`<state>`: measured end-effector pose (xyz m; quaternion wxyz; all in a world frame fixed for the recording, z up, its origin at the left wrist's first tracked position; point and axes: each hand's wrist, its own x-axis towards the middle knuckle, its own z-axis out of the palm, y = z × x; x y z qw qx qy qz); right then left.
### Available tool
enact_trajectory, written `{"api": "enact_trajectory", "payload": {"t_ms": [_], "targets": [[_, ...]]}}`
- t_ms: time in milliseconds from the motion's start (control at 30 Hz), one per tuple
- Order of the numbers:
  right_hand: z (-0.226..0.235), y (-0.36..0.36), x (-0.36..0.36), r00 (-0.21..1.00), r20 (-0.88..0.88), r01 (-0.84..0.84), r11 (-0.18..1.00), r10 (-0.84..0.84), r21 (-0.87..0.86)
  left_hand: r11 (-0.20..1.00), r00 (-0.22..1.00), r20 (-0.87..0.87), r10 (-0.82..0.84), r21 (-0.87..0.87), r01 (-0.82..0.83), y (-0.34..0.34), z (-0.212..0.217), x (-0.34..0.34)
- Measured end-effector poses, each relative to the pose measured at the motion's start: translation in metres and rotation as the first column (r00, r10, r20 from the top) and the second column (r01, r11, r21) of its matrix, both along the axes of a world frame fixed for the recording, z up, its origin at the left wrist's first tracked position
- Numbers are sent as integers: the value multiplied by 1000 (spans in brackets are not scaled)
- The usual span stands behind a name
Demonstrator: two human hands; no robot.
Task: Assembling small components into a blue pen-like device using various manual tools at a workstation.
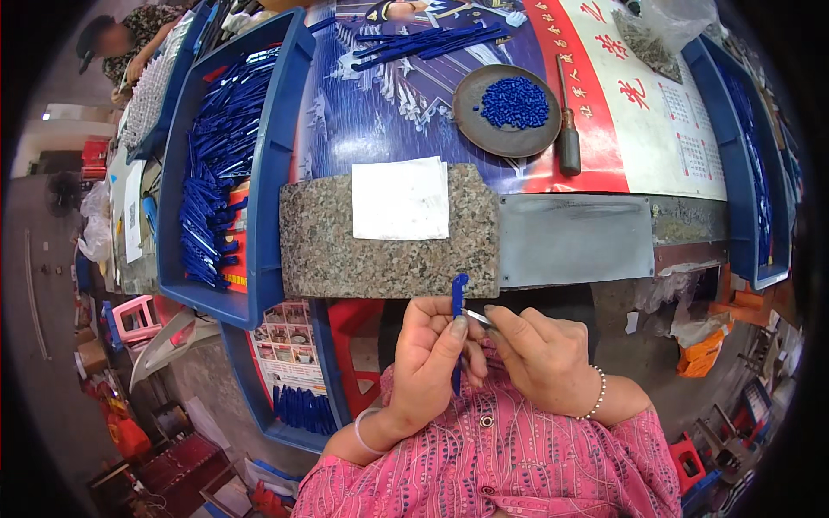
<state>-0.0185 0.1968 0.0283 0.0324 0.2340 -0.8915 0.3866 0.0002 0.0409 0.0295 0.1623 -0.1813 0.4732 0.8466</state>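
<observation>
Close to my body, just off the table's front edge, my left hand (429, 358) pinches a slim blue plastic piece (458, 298). The piece stands nearly upright, with a hooked, holed top end above the fingers and its lower end below them. My right hand (544, 358) is closed on a small silver blade-like tool (485, 319). Its tip meets or nearly meets the blue piece; I cannot tell if they touch. Most of the tool is hidden in the fingers. Ahead lies a granite slab (324, 259) with folded white paper (400, 198) on it.
A round dish (471, 129) of small blue pellets sits beyond the slab, beside a screwdriver (568, 129). Blue strips (432, 45) lie farther back. Blue bins (302, 52) with similar pieces stand left and right (734, 173); a lower bin (332, 380) is at left. Another person (129, 43) is far left.
</observation>
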Motion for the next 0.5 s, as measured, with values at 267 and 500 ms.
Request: {"api": "enact_trajectory", "payload": {"t_ms": [267,500], "targets": [[-8,-8,4,997,67,40,998,-37,-43,989,986,-162,31,-139,-53,5,-14,4],[-30,-16,7,993,116,51,973,-25,-226,992,983,-155,98,-59,-108,9,-15,3]]}}
